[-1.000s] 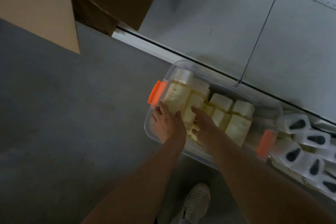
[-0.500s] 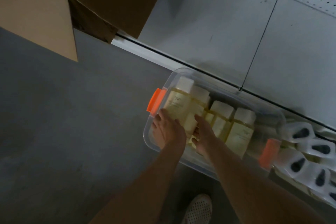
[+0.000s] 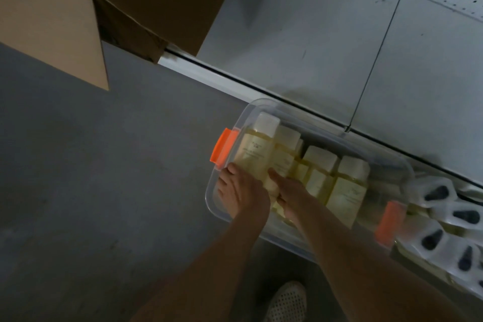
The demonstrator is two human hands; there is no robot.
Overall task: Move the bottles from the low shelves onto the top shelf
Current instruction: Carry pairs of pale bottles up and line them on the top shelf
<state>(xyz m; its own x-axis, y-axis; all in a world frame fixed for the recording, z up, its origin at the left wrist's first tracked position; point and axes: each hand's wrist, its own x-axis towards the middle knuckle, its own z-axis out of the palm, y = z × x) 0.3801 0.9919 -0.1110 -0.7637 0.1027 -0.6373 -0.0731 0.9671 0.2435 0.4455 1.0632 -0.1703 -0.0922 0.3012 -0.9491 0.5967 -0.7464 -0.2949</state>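
Observation:
A clear plastic bin (image 3: 264, 106) with orange handles (image 3: 222, 148) sits at the low shelf's front edge. Inside it lie several pale yellow bottles (image 3: 347, 191) with white caps. Both my hands are in the bin's left end. My left hand (image 3: 243, 191) curls its fingers round the lower end of the leftmost bottle (image 3: 254, 150). Right beside it, my right hand (image 3: 291, 195) grips a neighbouring bottle (image 3: 270, 185), thumb on top, with most of that bottle hidden between the hands.
A cardboard box (image 3: 65, 34) with an open flap hangs over the shelf at the upper left. The grey shelf (image 3: 300, 34) runs behind the bin. White containers with dark openings (image 3: 439, 193) crowd the right. My shoe (image 3: 287, 303) stands on the grey floor (image 3: 91, 191).
My right hand drew left toward my left hand and closed on a bottle. My left hand's fingers wrapped the leftmost bottle's base. The bin stayed where it was.

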